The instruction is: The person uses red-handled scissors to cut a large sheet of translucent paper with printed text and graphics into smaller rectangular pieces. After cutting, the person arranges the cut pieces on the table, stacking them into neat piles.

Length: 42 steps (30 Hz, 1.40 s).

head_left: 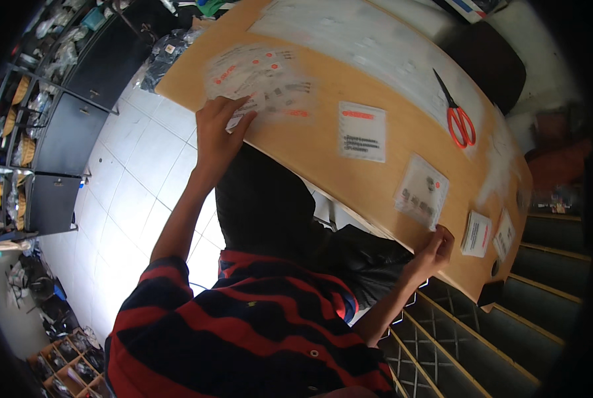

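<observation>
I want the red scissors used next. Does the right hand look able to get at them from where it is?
Probably yes. The right hand pinches a clear bag at the table's near edge; the red scissors lie farther in, with bare wooden table between. It would likely have to let go of the bag first.

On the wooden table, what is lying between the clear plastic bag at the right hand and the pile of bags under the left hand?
In the head view, one flat white label sheet with a red mark.

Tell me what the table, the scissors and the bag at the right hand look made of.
Table: likely wood or laminate, smooth tan. Scissors: dark metal blades, glossy orange plastic handles. Bag: clear, shiny plastic, small parts showing through.
</observation>
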### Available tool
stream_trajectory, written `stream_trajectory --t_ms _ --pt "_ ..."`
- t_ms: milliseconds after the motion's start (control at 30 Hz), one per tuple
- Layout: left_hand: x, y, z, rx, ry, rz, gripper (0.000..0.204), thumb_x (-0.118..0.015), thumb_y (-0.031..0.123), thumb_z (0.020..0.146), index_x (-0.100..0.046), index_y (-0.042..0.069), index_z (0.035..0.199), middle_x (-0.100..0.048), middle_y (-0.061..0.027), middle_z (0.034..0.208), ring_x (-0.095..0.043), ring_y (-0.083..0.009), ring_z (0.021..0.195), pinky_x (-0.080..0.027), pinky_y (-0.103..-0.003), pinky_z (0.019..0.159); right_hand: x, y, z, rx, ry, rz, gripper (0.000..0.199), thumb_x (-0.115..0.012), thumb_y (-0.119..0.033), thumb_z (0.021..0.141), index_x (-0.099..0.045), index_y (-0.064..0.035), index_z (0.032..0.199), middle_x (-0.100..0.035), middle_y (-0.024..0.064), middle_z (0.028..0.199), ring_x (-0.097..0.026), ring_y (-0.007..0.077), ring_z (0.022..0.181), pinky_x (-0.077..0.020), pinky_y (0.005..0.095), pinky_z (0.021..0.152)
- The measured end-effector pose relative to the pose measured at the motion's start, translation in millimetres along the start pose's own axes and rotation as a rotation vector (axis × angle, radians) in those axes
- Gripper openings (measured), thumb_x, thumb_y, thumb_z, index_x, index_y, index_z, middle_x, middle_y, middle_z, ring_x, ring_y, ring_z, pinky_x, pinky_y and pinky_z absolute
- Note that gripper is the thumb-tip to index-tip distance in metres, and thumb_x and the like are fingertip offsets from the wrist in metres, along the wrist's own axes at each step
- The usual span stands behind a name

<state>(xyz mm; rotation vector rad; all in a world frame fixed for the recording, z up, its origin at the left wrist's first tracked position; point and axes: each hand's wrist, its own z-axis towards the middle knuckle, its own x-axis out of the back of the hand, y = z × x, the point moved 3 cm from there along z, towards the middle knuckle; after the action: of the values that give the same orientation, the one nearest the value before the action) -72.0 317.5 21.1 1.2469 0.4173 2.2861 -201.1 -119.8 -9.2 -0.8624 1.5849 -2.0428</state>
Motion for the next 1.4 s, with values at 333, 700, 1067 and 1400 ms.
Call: stream_trajectory --t_ms 333,700,1067,1400 --pt "-25.7 138.1 -37.4 -0.239 -0.163 -0.282 0.039 -0.079 0.019 0.075 -0.069 0.013 0.113 -0.062 -0.0021 0.104 -0.053 -0.0244 0.099 -0.038 -0.038 0.086 -131.6 -85.4 -50.6 -0.011 -0.756 0.411 0.019 -0.057 -0.008 0.097 -0.059 0.0048 0.111 -0.066 0.0099 0.106 -0.061 0.0138 0.094 -0.0470 0.0275 0.090" --pt "-71.2 101.0 -0.4 -0.184 -0.183 -0.183 0.034 -0.069 0.013 0.081 -0.066 0.010 0.115 -0.060 -0.0062 0.113 -0.051 -0.0299 0.107 -0.038 -0.043 0.090 -131.8 -54.1 -24.0 0.083 -0.454 0.095 0.013 -0.062 -0.008 0.093 -0.062 0.0047 0.093 -0.068 0.0117 0.089 -0.064 0.0170 0.076 -0.0498 0.0272 0.071" --pt "-85.3 99.0 26.4 -0.301 -0.500 -0.128 0.056 -0.069 0.013 0.077 -0.057 0.014 0.132 -0.048 -0.0118 0.139 -0.045 -0.0317 0.124 -0.032 -0.047 0.104 -182.6 -61.4 14.2 0.721 -0.436 -0.524 0.031 -0.066 -0.018 0.087 -0.065 0.0023 0.110 -0.060 0.0195 0.123 -0.047 0.0384 0.125 -0.0361 0.0503 0.106" --pt "-89.1 93.4 20.9 -0.282 -0.516 -0.109 0.049 -0.072 0.014 0.078 -0.062 0.017 0.126 -0.050 -0.0075 0.139 -0.045 -0.0309 0.126 -0.032 -0.048 0.107 -169.9 -62.7 -16.7 0.703 -0.513 -0.588 0.032 -0.068 -0.023 0.086 -0.067 -0.0037 0.113 -0.060 0.0112 0.128 -0.045 0.0343 0.127 -0.0281 0.0520 0.109"
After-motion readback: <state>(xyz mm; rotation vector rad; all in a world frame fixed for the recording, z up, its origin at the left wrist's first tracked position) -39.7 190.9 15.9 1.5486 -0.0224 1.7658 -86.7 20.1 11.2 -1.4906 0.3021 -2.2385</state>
